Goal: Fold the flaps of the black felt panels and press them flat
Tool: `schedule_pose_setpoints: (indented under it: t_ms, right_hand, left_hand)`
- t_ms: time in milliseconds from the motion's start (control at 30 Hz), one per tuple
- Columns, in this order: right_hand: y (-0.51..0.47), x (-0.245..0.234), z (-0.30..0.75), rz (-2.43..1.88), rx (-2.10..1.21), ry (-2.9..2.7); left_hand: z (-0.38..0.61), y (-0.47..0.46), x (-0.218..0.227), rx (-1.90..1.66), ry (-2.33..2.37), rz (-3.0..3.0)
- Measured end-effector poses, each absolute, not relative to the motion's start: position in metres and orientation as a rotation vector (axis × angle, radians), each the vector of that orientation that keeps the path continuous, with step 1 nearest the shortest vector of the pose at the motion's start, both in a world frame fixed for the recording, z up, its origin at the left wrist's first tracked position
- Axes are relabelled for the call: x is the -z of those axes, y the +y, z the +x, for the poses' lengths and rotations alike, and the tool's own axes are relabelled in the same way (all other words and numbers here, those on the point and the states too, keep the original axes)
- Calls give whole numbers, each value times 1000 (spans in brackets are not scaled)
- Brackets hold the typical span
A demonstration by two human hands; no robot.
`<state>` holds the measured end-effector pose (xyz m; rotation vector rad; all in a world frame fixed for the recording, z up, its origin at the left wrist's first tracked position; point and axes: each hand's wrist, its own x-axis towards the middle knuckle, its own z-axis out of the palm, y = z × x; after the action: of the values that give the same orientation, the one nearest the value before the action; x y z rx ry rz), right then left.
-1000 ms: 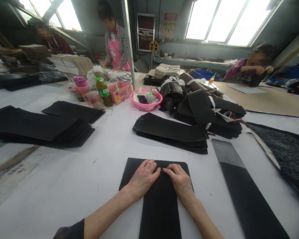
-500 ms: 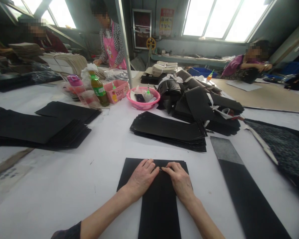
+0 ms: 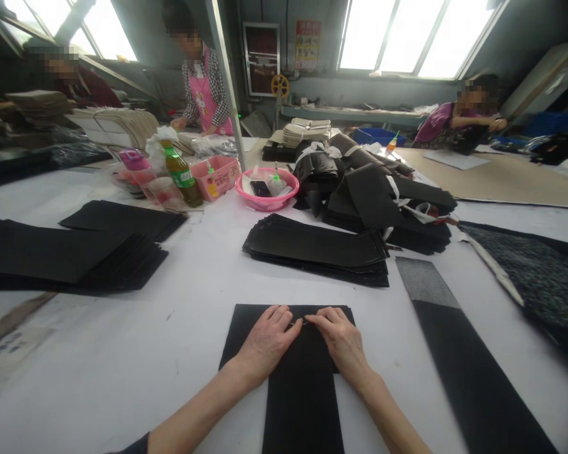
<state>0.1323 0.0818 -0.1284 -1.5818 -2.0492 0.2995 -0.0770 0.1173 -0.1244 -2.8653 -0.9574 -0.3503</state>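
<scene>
A black T-shaped sheet (image 3: 303, 391) lies flat on the white table (image 3: 132, 353) right in front of me. My left hand (image 3: 267, 340) rests on its upper part with the fingers curled down and pressed on the sheet. Close beside it, my right hand (image 3: 339, 337) is also on the sheet with fingers bent, the fingertips of both hands almost meeting at the middle. A thin pale line runs between the fingertips; I cannot make out what it is.
A stack of black sheets (image 3: 319, 249) lies just beyond, a larger stack (image 3: 66, 252) at the left, a long black strip (image 3: 459, 353) at the right. Behind are a pile of folded black pieces (image 3: 373, 195), a pink bowl (image 3: 266, 188), a green bottle (image 3: 180, 173). Three people work at the far side.
Both hands stay pressed on the black sheet in the same pose. The view has shifted slightly as my head moved.
</scene>
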Motion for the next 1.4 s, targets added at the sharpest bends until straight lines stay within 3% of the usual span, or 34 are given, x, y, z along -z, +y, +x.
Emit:
schedule_pose_setpoints:
  t_ms: [1400]
  right_hand:
    - [73,132,128,-1496,-14,-2103]
  left_hand:
    - [-74,119,123,349,-854,-2908]
